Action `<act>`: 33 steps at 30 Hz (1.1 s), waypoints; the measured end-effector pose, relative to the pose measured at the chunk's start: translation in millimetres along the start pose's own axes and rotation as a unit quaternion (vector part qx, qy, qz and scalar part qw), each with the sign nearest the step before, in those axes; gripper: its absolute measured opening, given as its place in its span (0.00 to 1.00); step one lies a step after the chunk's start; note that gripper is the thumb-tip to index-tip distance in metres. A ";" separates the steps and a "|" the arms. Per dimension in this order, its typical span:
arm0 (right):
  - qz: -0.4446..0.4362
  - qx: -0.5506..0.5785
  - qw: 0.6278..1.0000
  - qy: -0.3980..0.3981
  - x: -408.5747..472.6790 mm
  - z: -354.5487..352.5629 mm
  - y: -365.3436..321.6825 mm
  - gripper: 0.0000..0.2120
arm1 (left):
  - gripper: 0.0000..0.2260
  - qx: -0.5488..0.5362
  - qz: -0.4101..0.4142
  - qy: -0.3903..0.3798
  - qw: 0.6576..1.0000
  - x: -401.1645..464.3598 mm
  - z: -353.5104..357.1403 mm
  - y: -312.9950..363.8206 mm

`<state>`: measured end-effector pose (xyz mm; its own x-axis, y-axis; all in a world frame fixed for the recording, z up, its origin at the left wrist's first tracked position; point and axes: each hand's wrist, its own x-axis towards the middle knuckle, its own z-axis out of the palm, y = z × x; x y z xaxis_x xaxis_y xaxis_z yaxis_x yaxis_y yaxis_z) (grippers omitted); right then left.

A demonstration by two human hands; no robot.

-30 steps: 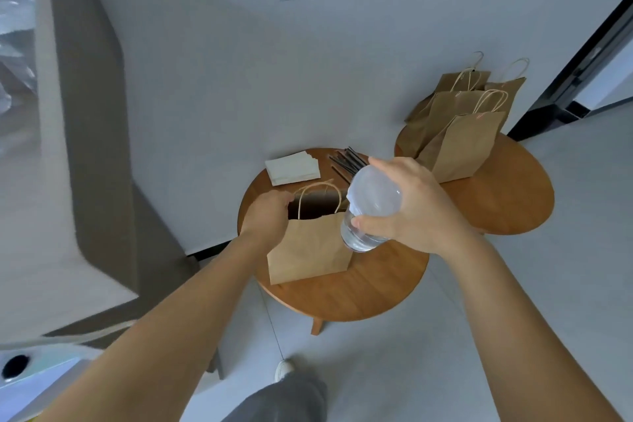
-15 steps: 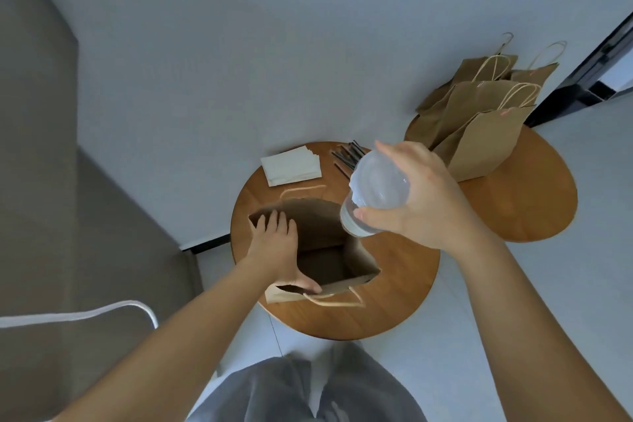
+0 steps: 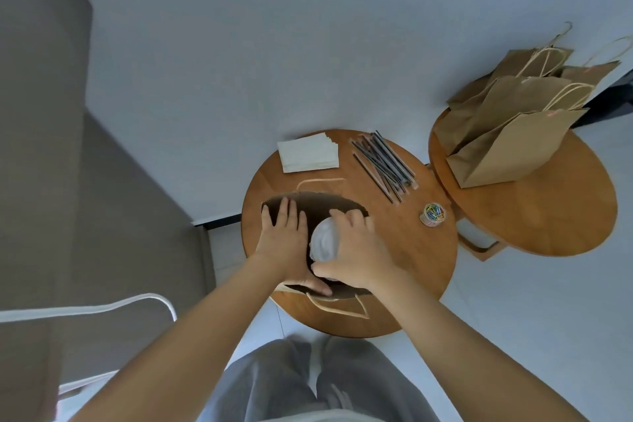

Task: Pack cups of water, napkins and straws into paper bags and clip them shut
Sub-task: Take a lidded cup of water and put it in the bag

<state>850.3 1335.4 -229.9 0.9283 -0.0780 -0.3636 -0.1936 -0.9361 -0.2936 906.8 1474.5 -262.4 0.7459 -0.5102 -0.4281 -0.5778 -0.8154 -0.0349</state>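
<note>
**Cup at bag mouth**

Right hand (image 3: 356, 250) grips lidded cup (image 3: 323, 243) from above, fingers curled round its rim, cup inside the open paper bag (image 3: 318, 204) mouth. Left hand (image 3: 284, 240) lies flat, fingers straight, spreading the bag's left wall, thumb on the near edge. Both forearms reach forward over round table (image 3: 404, 271).
</note>
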 end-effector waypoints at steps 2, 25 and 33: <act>0.016 -0.062 0.997 -0.033 14.2 15.4 1.6 0.48 | 0.66 -0.002 -0.002 0.001 1.000 -1.8 0.8 0.6; 0.101 -0.087 0.975 -0.180 68.9 66.5 15.5 0.50 | 0.64 -0.028 -0.015 -0.041 0.999 -16.0 -12.0 -7.6; -0.012 0.113 0.994 0.002 21.1 -21.2 27.5 0.23 | 0.59 -0.069 -0.031 -0.036 0.996 -18.1 -22.2 -4.8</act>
<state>871.3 1300.8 -226.9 0.9347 -0.0583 -0.3506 -0.2371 -0.8371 -0.4931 903.4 1481.6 -234.4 0.7504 -0.4406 -0.4928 -0.4762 -0.8774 0.0593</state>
